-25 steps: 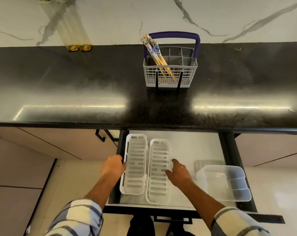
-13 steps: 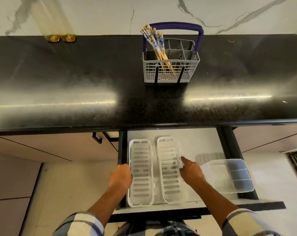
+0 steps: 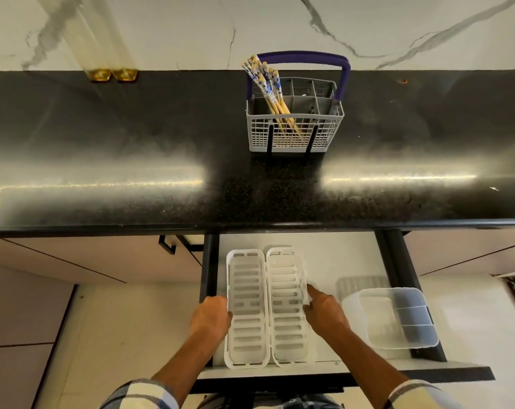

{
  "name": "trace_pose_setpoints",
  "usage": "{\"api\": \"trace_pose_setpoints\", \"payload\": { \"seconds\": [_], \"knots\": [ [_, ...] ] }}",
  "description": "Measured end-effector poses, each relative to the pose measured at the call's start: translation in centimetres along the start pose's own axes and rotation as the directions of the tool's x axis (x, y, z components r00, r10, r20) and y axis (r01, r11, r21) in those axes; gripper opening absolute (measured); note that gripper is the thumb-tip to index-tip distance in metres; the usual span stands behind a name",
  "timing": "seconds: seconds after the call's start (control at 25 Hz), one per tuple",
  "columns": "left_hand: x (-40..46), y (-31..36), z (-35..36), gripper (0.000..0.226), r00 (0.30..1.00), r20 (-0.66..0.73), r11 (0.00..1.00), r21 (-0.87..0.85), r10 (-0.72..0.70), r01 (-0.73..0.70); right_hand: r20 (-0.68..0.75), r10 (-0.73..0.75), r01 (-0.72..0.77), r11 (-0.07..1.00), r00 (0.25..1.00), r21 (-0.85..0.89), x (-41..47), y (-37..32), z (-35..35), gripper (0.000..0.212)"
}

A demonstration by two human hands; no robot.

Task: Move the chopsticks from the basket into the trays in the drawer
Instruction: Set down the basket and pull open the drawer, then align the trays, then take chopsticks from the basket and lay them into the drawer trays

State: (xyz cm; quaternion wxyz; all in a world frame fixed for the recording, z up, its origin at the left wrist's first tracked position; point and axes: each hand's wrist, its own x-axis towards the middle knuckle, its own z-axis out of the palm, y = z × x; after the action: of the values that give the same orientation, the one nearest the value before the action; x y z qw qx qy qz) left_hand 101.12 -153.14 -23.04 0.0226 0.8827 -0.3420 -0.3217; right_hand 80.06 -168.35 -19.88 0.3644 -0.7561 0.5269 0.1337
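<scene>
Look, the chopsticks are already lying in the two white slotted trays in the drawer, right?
Not quite. The head view shows the blue-patterned wooden chopsticks standing in the grey mesh basket on the black counter. The two white slotted trays in the drawer hold nothing.

Both forearms are reaching forward from the near edge, bare below rolled plaid sleeves (image 3: 138,394), and converging slightly toward the middle. The left hand (image 3: 210,318) is lying knuckles-up with its fingers curled inward to the right, the fingertips tucked out of sight, so how tightly it is closing cannot be told. The right hand (image 3: 324,314) is sitting just right of centre, well apart from the left, its index finger extending toward the far left and the other fingers folding loosely under the palm. Both wrists are staying nearly straight.
</scene>
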Motion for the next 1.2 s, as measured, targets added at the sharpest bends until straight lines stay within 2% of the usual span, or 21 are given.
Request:
{"api": "trace_pose_setpoints", "payload": {
  "seconds": [0.32,0.4,0.48,0.52,0.6,0.72,0.76,0.84,1.0,1.12,1.2],
  "knots": [
    [-0.8,0.4,-1.9,0.013,0.998,0.062,0.998,0.046,0.027,-0.03,0.009,-0.004,0.005,0.997,1.0,-0.071,-0.9,-0.6,-0.3,0.045],
    [-0.8,0.9,-4.6,0.025,0.997,0.072,0.998,0.058,0.019,-0.023,-0.053,0.005,-0.014,0.986,0.999,-0.166,-1.5,-1.4,-1.2,0.05],
    [0.0,1.9,-9.6,0.032,0.997,0.003,0.997,0.019,0.08,-0.08,-0.173,-0.074,0.042,0.983,0.982,-0.179,-1.6,-3.6,-4.4,0.05],
    [0.2,2.8,-12.7,0.029,0.987,-0.058,0.988,-0.036,0.15,-0.152,-0.249,-0.143,0.113,0.985,0.958,-0.131,-1.5,-5.3,-6.8,0.048],
    [0.5,5.5,-19.3,0.02,0.926,-0.252,0.915,-0.218,0.283,-0.339,-0.428,-0.286,0.315,0.949,0.857,-0.001,-1.1,-9.6,-13.0,0.042],
    [2.0,10.8,-27.7,0.019,0.789,-0.544,0.694,-0.451,0.285,-0.562,-0.645,-0.4,0.57,0.819,0.651,0.068,0.6,-16.0,-22.1,0.03],
    [2.9,12.7,-29.9,0.022,0.766,-0.587,0.644,-0.485,0.263,-0.592,-0.667,-0.409,0.601,0.796,0.623,0.074,1.6,-17.8,-24.7,0.027],
    [4.7,16.0,-32.9,0.028,0.759,-0.615,0.592,-0.537,0.211,-0.6,-0.649,-0.421,0.61,0.788,0.633,0.084,3.7,-20.6,-28.4,0.029],
    [7.8,19.9,-33.5,0.036,0.792,-0.591,0.631,-0.557,0.156,-0.54,-0.497,-0.5,0.572,0.82,0.709,-0.008,7.4,-23.0,-30.2,0.033],
    [8.9,21.8,-32.1,0.03,0.813,-0.562,0.634,-0.574,0.153,-0.517,-0.395,-0.561,0.572,0.814,0.727,-0.104,8.6,-23.6,-30.1,0.024],
    [9.3,22.7,-31.2,0.025,0.82,-0.564,0.621,-0.608,0.1,-0.495,-0.385,-0.571,0.567,0.812,0.725,-0.138,8.9,-23.9,-30.0,0.021]
  ]
}}
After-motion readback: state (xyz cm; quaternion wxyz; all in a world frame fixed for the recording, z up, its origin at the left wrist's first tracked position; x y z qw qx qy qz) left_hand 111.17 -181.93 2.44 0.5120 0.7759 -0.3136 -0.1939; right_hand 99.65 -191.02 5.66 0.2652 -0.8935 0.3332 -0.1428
